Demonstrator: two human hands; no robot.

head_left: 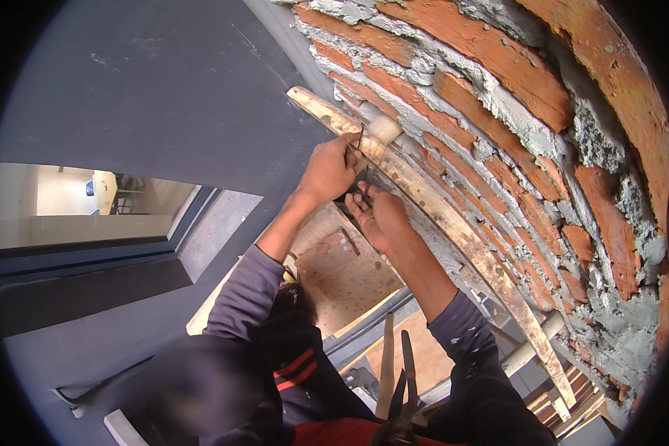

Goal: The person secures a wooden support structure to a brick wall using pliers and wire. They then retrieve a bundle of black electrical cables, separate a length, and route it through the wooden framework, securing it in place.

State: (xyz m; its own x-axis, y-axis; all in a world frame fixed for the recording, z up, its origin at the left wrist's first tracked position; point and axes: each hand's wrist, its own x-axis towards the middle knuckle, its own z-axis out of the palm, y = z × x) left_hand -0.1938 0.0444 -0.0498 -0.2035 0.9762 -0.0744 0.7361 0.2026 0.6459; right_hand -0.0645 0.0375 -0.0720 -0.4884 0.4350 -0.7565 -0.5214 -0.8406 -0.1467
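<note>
head view, hands (329,171) at thin dk strand (361,139), pale dk-spotted wd plank (425,185)

The plank (424,187) is rough wood; the brickwork (513,149), coarse.

Single view: head-worn fisheye, left one of a side-by-side pair. Looks downward from above the wearer's own forearms (427,275), which enter from below; dark sleeves (245,290) are nearer the lens than the hands. Left hand (330,172) and right hand (383,217) lie near mid-field, close enough to separate fingers, though some overlap. Right of the hands: brick wall (490,160), courses bowed by lens, seen obliquely and looming larger toward the far right. Left of and above the hands: grey surface (186,82). Left and slightly below: opening (59,197), sightline running deeper into a room. Field rounded, corners dark.
</note>
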